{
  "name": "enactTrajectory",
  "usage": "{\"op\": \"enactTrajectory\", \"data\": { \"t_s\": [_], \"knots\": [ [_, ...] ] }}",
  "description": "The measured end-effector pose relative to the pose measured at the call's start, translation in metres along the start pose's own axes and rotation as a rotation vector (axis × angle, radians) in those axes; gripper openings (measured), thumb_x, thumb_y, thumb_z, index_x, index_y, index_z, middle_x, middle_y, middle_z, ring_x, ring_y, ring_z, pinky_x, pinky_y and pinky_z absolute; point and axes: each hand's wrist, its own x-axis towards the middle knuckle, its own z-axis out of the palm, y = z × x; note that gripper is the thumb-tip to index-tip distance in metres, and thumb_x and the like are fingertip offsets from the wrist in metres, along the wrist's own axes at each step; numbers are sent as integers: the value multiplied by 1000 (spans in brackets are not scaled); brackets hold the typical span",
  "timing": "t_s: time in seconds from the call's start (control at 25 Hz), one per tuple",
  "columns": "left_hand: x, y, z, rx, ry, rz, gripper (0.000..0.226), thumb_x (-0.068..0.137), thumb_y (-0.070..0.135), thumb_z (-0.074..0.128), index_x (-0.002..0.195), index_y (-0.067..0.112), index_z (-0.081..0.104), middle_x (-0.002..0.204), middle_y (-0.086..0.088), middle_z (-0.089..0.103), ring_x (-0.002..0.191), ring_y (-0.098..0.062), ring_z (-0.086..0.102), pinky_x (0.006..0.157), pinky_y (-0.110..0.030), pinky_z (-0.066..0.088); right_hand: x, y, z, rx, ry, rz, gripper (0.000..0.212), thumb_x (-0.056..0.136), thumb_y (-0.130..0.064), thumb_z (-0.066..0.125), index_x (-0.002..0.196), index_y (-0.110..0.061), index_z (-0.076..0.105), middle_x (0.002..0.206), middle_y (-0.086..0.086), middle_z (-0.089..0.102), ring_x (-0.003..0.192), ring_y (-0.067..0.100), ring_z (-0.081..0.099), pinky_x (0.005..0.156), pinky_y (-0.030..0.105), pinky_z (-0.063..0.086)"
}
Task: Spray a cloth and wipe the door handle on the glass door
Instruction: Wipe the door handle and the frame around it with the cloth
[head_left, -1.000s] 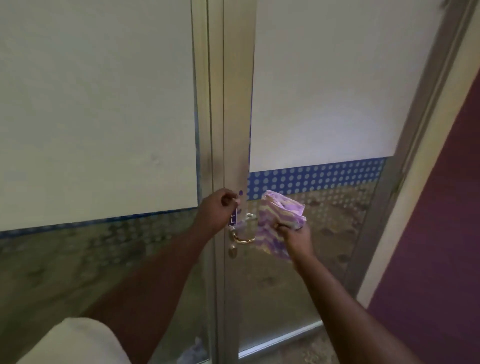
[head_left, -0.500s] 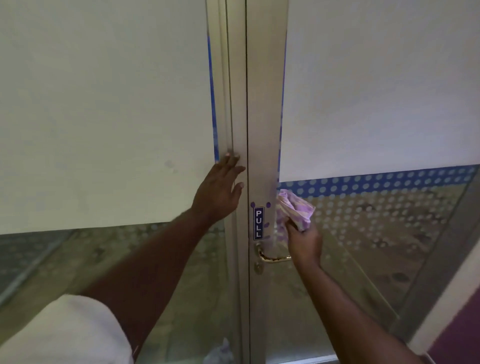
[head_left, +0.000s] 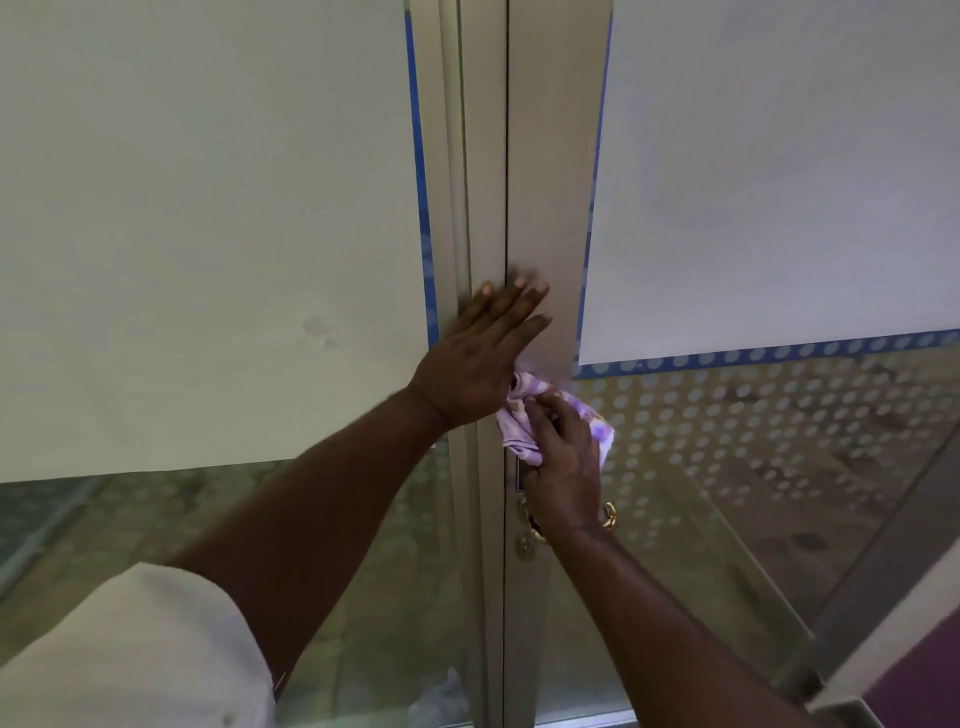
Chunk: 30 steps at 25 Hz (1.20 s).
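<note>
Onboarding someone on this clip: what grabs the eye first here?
Two bare arms converge on the metal door frame at centre. The left hand lies flat and open on it, while the right hand just below presses a purple patterned cloth against the frame. The gold door handle peeks out behind the right wrist.

My cloth (head_left: 524, 415) was lilac with white patches. The door handle (head_left: 609, 517) was brass-gold. The glass door (head_left: 753, 441) bore a blue band dotted white.
</note>
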Motion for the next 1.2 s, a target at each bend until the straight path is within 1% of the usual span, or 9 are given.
{"op": "enactTrajectory", "data": {
  "t_s": [0.12,0.2,0.32,0.44,0.48,0.64,0.88,1.04,1.2],
  "knots": [
    [-1,-3,6,54,38,25,68,88,14,66,152,5,45,164,-20,34,154,-36,28,129,-49,11,2,7,9,-29,-2,-39,57,78,-7,53,133,-11,70,138,17,62,118,36,61,90,45,52],
    [-1,-3,8,88,58,34,70,86,11,65,153,5,45,164,-20,34,154,-36,28,129,-49,12,1,13,12,-56,-5,-54,56,78,-8,57,133,-11,70,136,18,62,118,37,61,90,47,52],
    [0,-2,10,99,76,40,68,86,6,57,153,5,44,163,-20,35,154,-37,28,129,-48,10,-3,20,16,-103,-18,-77,50,79,-11,63,128,-11,73,134,17,64,116,38,62,89,46,51],
    [0,-2,9,116,76,41,70,83,0,56,152,4,45,162,-21,36,153,-37,29,129,-49,12,-14,27,19,-145,-57,-87,55,70,-4,83,124,-12,75,133,17,66,115,38,64,87,45,51],
    [1,-2,8,123,74,38,72,82,-2,58,152,5,45,162,-21,37,153,-37,29,128,-50,13,-18,29,19,-149,-77,-83,58,68,-4,85,124,-12,75,133,17,67,115,39,64,86,45,50],
    [2,0,6,126,77,33,71,82,-5,58,152,4,46,161,-21,39,152,-38,33,127,-51,16,-26,35,20,-182,-116,-85,59,64,-5,84,122,-14,76,131,14,68,114,36,65,82,43,50],
    [2,2,2,134,65,29,69,83,-4,59,151,4,46,160,-22,40,151,-39,36,126,-53,19,-45,39,19,-234,-258,-40,72,52,-10,90,122,-19,74,131,8,67,115,28,56,80,43,48],
    [2,3,2,127,67,23,68,85,-5,58,151,3,46,160,-22,40,151,-39,36,126,-52,18,-52,38,18,-276,-361,8,70,52,-6,86,120,-21,74,130,6,67,105,34,66,77,44,49],
    [3,3,1,121,68,11,67,85,-5,57,150,3,48,159,-22,41,150,-40,37,126,-52,17,-61,37,17,-293,-451,53,67,50,-11,88,115,-24,76,125,2,69,98,32,67,73,42,51]
  ]
}}
